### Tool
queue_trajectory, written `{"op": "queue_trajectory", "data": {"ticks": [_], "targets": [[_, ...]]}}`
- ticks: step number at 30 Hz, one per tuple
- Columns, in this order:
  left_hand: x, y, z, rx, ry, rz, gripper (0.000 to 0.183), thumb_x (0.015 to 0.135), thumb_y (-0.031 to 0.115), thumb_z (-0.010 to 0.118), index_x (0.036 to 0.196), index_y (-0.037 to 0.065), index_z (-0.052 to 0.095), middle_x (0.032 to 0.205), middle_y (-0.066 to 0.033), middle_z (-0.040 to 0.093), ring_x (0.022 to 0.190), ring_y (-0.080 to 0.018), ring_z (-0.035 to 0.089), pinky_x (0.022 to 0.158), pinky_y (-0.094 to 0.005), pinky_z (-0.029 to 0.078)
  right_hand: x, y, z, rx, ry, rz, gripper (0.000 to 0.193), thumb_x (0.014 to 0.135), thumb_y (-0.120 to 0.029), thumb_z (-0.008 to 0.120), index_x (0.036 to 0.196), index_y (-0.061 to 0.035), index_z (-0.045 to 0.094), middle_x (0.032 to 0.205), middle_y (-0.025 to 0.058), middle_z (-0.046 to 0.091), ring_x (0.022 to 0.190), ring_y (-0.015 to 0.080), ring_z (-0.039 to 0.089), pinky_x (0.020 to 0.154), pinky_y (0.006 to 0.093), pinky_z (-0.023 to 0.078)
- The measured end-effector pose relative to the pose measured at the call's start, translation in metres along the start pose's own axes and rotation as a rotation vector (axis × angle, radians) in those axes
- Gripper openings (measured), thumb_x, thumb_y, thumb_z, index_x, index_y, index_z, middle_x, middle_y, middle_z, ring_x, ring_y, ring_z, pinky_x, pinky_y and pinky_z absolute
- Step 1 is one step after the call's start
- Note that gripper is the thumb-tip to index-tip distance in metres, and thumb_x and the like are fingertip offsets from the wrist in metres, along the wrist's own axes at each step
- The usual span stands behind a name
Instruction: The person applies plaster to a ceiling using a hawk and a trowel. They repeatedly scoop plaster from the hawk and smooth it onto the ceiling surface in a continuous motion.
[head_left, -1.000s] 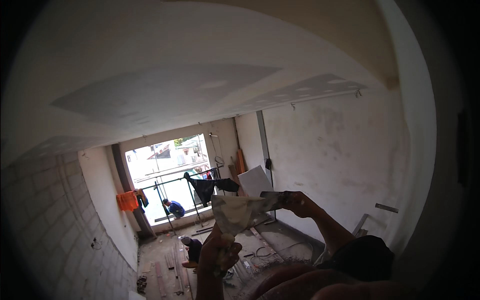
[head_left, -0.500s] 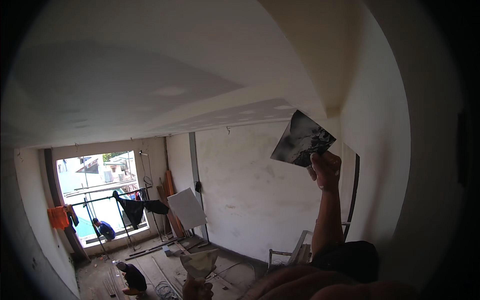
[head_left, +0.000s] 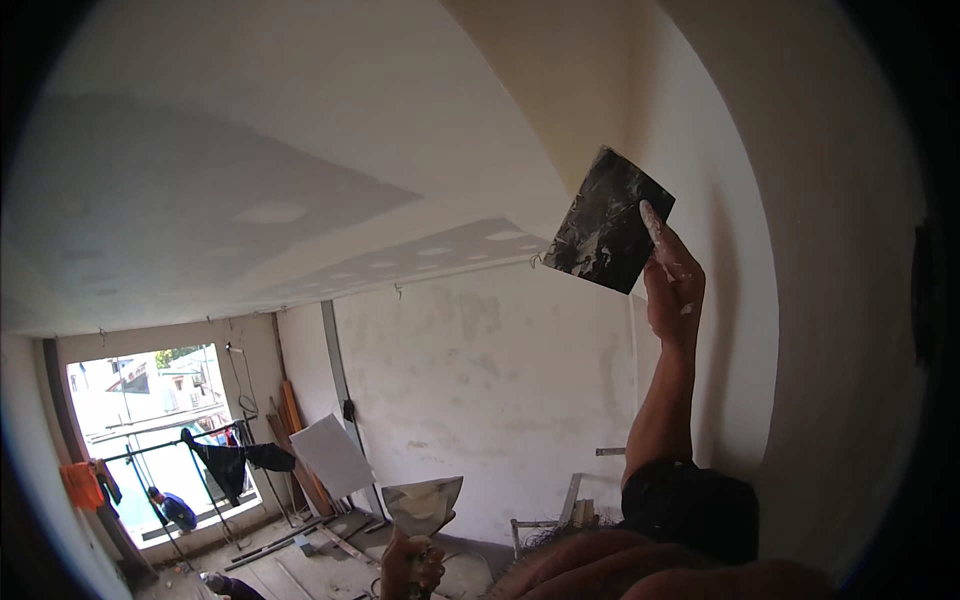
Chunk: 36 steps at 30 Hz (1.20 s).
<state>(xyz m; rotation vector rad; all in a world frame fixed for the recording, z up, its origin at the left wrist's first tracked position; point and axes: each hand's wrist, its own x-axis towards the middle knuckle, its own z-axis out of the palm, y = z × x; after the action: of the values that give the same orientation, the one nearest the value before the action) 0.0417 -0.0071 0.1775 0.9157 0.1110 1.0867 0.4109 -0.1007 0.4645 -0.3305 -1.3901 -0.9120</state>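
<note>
Raised high on the right, my right hand (head_left: 678,285) is closed on the edge of a black, square-cornered putty spreader (head_left: 605,225) smeared with pale filler. Its forefinger lies along the spreader's face. The spreader appears in front of the corner between ceiling and right wall; whether it touches them I cannot tell. Low in the middle, my left hand (head_left: 410,565) is wrapped round the handle of a broad putty knife (head_left: 422,506). That knife's wide blade points upward and carries cream-coloured filler. Pale smears mark the fingers of both hands.
Ahead stands a patchy white wall (head_left: 490,390), below a ceiling (head_left: 270,160) with grey panels and filled spots. A person (head_left: 175,508) crouches by the window opening; another's dark clothing (head_left: 230,588) shows lower left. A white board (head_left: 332,455) leans near planks. A metal frame (head_left: 565,510) stands right of centre.
My view has turned right and upward. The right hand with the spreader is higher in the picture, and the spreader's smeared face shows more fully. The left hand and putty knife appear slightly higher.
</note>
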Motion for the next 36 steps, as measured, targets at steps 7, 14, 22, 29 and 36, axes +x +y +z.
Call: {"op": "queue_trajectory", "data": {"ticks": [7, 14, 22, 29, 36], "targets": [[0.017, -0.009, -0.007, -0.046, -0.073, -0.048, 0.075, 0.086, 0.003, 0.048, 0.156, 0.016, 0.026, 0.144, -0.0241, 0.052, 0.052, -0.0149, 0.044, 0.04, -0.0242, 0.039, 0.048, 0.003, 0.01, -0.06, 0.129, -0.109, 0.043, 0.098, -0.003, 0.067, 0.14, -0.0005, 0.057, 0.129, 0.0161, 0.07, 0.12, 0.0226, 0.067, 0.1, 0.033, 0.054], [0.055, -0.045, -0.087, -0.075, 0.031, -0.317, 0.015, 0.095, 0.02, 0.051, 0.107, 0.014, 0.047, 0.091, -0.009, 0.052, 0.045, -0.0128, 0.046, 0.035, -0.0252, 0.037, 0.162, -0.017, 0.04, -0.078, 0.243, -0.308, 0.041, 0.098, -0.011, 0.068, 0.134, -0.0014, 0.051, 0.089, 0.0113, 0.072, 0.082, 0.0172, 0.069, 0.074, 0.0317, 0.055], [0.038, -0.025, -0.027, -0.043, -0.037, -0.139, 0.066, 0.09, 0.007, 0.046, 0.152, 0.018, 0.029, 0.117, -0.0241, 0.061, 0.046, -0.015, 0.039, 0.037, -0.0269, 0.037, 0.282, -0.023, 0.081, -0.084, 0.336, -0.647, 0.031, 0.096, -0.001, 0.065, 0.125, -0.0038, 0.054, 0.103, 0.0213, 0.072, 0.092, 0.0364, 0.073, 0.076, 0.0383, 0.055], [0.046, -0.034, -0.027, 0.057, 0.096, -0.223, 0.033, 0.095, 0.019, 0.047, 0.127, 0.018, 0.041, 0.071, -0.0098, 0.052, 0.039, -0.0137, 0.039, 0.033, -0.027, 0.035, 0.321, -0.018, 0.094, 0.0, 0.366, -0.631, 0.028, 0.098, -0.004, 0.064, 0.123, -0.0036, 0.052, 0.098, 0.0254, 0.069, 0.092, 0.0399, 0.071, 0.075, 0.0425, 0.053], [0.066, -0.068, -0.085, 0.036, 0.245, -0.258, 0.032, 0.101, 0.041, 0.049, 0.087, 0.014, 0.055, 0.059, -0.0011, 0.051, 0.038, -0.0116, 0.045, 0.03, -0.0261, 0.037, 0.338, -0.018, 0.105, 0.039, 0.332, -0.682, 0.028, 0.099, -0.005, 0.061, 0.124, -0.0039, 0.05, 0.095, 0.0261, 0.067, 0.091, 0.0439, 0.069, 0.075, 0.0461, 0.052]]}}
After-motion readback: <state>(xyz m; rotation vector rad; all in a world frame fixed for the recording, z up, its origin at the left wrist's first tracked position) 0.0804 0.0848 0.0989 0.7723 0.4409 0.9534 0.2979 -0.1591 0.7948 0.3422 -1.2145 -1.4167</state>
